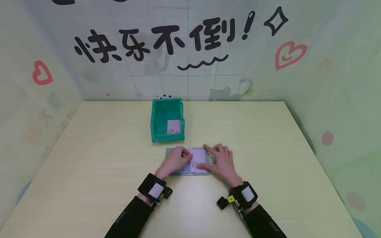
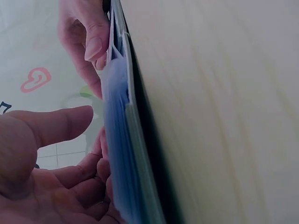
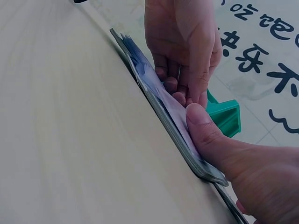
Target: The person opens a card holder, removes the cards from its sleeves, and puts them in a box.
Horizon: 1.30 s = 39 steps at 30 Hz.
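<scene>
A card album (image 1: 187,171) lies spread on the table, with pale blue sleeves. On its right page is a pink-purple card (image 1: 197,160). My left hand (image 1: 176,160) reaches over the left page, fingers bent and touching near the card's left edge. In the left wrist view its thumb (image 2: 70,125) stands apart from the fingers. My right hand (image 1: 221,162) is spread at the right page, index finger near the top edge and thumb lying on the card's lower part. The thumb (image 3: 201,123) presses the page in the right wrist view. Fingertip contact of the left hand is partly hidden.
A green open box (image 1: 167,138) stands behind the album, with another pink card (image 1: 174,126) inside at its front right. The light wooden table (image 1: 89,172) is bounded by a printed backdrop (image 1: 253,76) at the back and sides.
</scene>
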Each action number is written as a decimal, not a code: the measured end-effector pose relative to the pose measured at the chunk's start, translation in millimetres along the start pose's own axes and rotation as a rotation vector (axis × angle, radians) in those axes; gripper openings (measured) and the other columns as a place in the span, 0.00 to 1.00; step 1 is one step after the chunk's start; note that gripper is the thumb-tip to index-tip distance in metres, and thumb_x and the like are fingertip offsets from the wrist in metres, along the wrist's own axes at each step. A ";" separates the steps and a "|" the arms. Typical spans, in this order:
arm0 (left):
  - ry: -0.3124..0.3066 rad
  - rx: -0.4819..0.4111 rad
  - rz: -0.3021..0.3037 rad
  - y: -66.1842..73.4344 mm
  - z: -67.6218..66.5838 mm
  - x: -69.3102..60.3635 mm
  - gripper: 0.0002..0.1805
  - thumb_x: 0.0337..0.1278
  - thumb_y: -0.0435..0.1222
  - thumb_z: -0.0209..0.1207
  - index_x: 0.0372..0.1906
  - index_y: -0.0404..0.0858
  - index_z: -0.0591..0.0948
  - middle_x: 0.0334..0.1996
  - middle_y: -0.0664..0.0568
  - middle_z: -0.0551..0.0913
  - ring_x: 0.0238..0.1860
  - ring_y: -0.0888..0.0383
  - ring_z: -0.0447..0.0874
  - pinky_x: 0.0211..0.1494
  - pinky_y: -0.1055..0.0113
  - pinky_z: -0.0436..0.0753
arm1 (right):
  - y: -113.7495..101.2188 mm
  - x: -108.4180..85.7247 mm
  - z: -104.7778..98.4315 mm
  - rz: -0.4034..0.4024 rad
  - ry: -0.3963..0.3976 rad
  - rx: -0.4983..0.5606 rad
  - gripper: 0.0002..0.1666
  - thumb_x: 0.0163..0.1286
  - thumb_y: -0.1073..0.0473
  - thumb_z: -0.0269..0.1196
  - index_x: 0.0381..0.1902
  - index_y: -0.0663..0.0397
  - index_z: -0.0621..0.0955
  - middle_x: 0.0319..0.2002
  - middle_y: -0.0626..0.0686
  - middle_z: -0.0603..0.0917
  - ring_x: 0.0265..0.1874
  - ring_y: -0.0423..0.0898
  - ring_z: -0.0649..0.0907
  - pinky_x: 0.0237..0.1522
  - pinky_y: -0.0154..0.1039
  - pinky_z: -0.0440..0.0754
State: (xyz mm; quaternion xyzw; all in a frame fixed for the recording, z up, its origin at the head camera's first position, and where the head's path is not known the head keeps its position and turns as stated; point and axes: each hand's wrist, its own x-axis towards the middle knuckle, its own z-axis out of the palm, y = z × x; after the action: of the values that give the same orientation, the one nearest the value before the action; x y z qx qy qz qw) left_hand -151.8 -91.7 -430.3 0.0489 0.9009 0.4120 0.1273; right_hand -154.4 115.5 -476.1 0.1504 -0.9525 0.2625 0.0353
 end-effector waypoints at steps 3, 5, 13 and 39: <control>0.022 -0.001 -0.019 0.1 -0.2 0.9 0.11 0.66 0.37 0.62 0.44 0.32 0.85 0.36 0.45 0.86 0.35 0.56 0.79 0.40 0.67 0.79 | 0.1 0.7 0.5 0.000 0.002 -0.005 0.47 0.50 0.34 0.76 0.67 0.42 0.78 0.45 0.54 0.71 0.44 0.51 0.65 0.44 0.43 0.56; 0.034 -0.001 -0.030 -0.2 -0.1 1.8 0.11 0.65 0.37 0.63 0.44 0.32 0.86 0.36 0.45 0.88 0.36 0.55 0.82 0.41 0.65 0.81 | 0.1 0.8 0.3 -0.001 0.001 -0.007 0.47 0.50 0.34 0.76 0.67 0.42 0.78 0.45 0.54 0.71 0.44 0.51 0.65 0.44 0.43 0.56; 0.043 -0.019 -0.047 -0.8 1.5 3.4 0.14 0.61 0.34 0.66 0.49 0.32 0.85 0.33 0.47 0.90 0.39 0.54 0.85 0.42 0.65 0.79 | 1.3 0.9 0.5 -0.025 -0.004 -0.013 0.45 0.51 0.34 0.75 0.66 0.41 0.79 0.44 0.53 0.71 0.43 0.51 0.65 0.44 0.43 0.56; -0.015 -0.028 -0.041 -6.1 -3.8 1.0 0.24 0.60 0.33 0.67 0.59 0.28 0.76 0.28 0.49 0.80 0.31 0.57 0.75 0.37 0.68 0.72 | 3.1 0.5 -1.1 -0.027 -0.051 -0.022 0.44 0.52 0.34 0.75 0.66 0.40 0.79 0.43 0.53 0.68 0.44 0.51 0.64 0.45 0.44 0.55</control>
State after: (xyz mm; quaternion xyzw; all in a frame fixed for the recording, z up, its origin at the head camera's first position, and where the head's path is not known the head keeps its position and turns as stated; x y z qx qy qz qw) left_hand -153.8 -98.3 -432.7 0.0315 0.8949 0.4216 0.1430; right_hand -155.8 118.4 -476.6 0.1695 -0.9538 0.2475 0.0160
